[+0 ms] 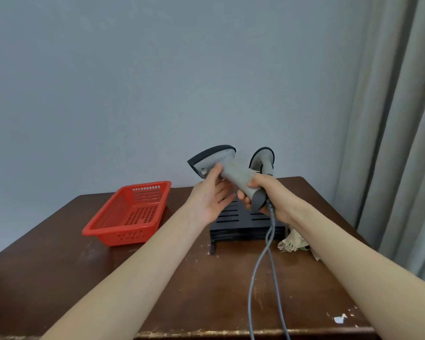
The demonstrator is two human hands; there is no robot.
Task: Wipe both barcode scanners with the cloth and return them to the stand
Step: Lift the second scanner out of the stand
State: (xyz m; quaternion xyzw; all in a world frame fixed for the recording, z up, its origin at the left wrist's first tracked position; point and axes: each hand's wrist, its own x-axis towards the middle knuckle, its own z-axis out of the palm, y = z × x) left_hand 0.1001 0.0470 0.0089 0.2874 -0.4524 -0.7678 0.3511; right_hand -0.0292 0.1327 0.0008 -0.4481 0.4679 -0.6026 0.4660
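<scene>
Two bare forearms are extended over the brown table. A grey barcode scanner is held above the black slotted stand. Its handle is gripped firmly by the right hand, while its head is pinched lightly by the left hand, whose palm remains largely open. Two grey cables hang down toward the table's near edge. A second scanner sits upright on the stand behind. The beige cloth lies just beside the stand's right side. A red basket rests to the left.
</scene>
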